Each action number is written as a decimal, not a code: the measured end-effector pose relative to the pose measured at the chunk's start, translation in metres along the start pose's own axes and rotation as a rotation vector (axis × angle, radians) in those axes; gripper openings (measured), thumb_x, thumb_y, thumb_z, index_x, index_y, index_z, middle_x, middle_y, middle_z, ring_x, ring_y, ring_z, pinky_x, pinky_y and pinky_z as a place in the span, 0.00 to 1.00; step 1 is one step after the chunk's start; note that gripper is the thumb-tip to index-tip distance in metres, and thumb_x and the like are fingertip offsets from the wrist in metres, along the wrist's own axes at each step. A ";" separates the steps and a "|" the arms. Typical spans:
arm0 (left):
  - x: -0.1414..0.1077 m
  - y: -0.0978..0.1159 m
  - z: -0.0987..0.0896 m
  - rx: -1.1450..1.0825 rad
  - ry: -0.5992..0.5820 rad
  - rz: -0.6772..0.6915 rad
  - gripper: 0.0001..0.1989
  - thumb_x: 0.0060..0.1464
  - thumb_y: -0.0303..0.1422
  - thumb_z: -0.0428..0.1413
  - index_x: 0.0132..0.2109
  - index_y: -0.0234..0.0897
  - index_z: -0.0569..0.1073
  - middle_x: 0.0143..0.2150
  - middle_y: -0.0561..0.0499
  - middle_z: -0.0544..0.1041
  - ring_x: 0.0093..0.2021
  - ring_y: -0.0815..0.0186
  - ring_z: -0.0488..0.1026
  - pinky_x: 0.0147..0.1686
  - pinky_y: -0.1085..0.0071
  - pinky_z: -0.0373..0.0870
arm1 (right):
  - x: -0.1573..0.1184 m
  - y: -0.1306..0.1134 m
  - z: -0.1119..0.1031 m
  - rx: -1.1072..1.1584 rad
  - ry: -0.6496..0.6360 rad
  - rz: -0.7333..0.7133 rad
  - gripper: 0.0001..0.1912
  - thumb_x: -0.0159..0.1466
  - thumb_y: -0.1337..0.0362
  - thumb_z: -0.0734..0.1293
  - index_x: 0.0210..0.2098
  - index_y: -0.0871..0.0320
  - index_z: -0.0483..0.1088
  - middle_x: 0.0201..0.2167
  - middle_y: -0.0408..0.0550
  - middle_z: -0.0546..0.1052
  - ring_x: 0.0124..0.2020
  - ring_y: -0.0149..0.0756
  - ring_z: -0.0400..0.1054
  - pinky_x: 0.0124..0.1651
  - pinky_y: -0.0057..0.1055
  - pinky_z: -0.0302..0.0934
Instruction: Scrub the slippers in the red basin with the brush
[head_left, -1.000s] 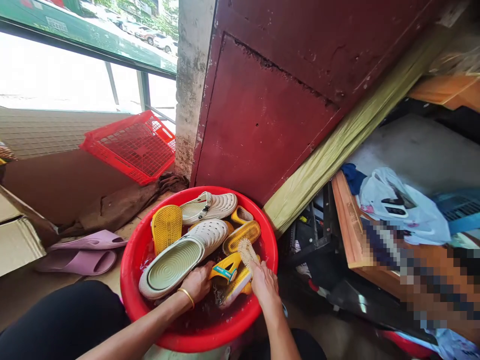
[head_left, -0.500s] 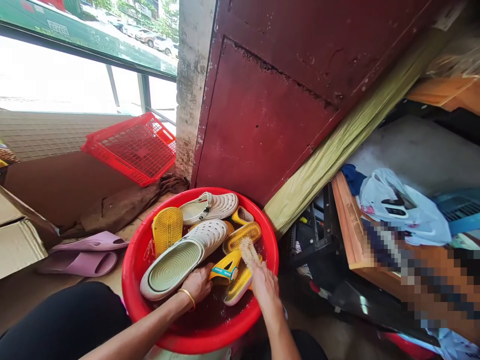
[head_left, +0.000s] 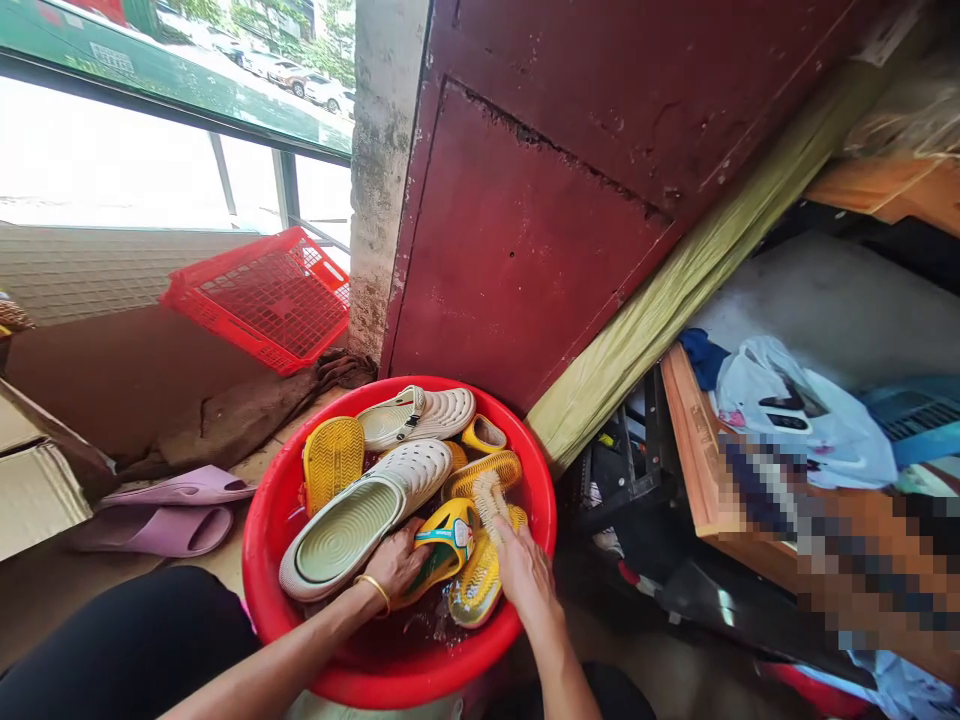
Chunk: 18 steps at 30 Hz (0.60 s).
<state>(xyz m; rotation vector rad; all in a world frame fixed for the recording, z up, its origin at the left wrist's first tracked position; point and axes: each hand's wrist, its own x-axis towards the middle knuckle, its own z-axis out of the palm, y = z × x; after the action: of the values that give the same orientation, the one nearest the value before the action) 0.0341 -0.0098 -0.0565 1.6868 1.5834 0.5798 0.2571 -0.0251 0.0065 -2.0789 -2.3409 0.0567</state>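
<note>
cannot see the handle of the brush point(head_left: 490, 497) inside the right hand point(head_left: 529, 578). cannot read the print on the teal-banded yellow sandal point(head_left: 444, 534): too small. cannot identify detail within the pixelated patch point(head_left: 840, 560) at right. cannot follow the cardboard box point(head_left: 41, 495) past the left edge.

Left hand point(head_left: 399, 563) and right hand point(head_left: 528, 573) reach forward, curled.
</note>
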 end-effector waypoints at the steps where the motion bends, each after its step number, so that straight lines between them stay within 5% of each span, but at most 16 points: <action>1: -0.001 0.001 -0.001 -0.021 0.008 0.020 0.17 0.60 0.33 0.48 0.53 0.37 0.72 0.49 0.41 0.82 0.50 0.55 0.79 0.51 0.64 0.70 | -0.001 -0.003 0.003 0.011 -0.005 -0.011 0.29 0.69 0.72 0.55 0.67 0.52 0.65 0.53 0.57 0.79 0.52 0.44 0.75 0.52 0.36 0.67; 11: -0.005 0.007 -0.010 -0.466 0.254 0.082 0.20 0.58 0.41 0.50 0.54 0.38 0.71 0.52 0.44 0.81 0.53 0.55 0.76 0.57 0.61 0.69 | 0.001 0.000 0.009 0.134 -0.039 0.062 0.26 0.70 0.70 0.57 0.65 0.54 0.67 0.49 0.54 0.81 0.50 0.43 0.77 0.53 0.35 0.67; 15: -0.005 0.016 -0.003 -0.935 0.033 -0.217 0.22 0.55 0.46 0.57 0.51 0.36 0.74 0.48 0.43 0.83 0.52 0.52 0.78 0.55 0.59 0.72 | 0.002 -0.013 0.010 0.217 0.188 0.019 0.26 0.73 0.66 0.53 0.67 0.58 0.64 0.60 0.56 0.74 0.59 0.42 0.70 0.60 0.35 0.64; 18: -0.005 0.020 0.003 -1.120 -0.138 -0.379 0.22 0.59 0.48 0.53 0.49 0.34 0.75 0.40 0.39 0.84 0.42 0.51 0.82 0.45 0.56 0.78 | -0.008 -0.034 0.011 0.251 0.319 -0.098 0.26 0.73 0.66 0.51 0.68 0.60 0.63 0.54 0.60 0.77 0.54 0.45 0.73 0.54 0.36 0.69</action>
<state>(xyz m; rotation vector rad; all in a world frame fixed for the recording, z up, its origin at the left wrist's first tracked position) 0.0486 -0.0151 -0.0425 0.5586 1.0661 0.8886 0.2241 -0.0370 -0.0036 -1.7139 -2.1179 0.0149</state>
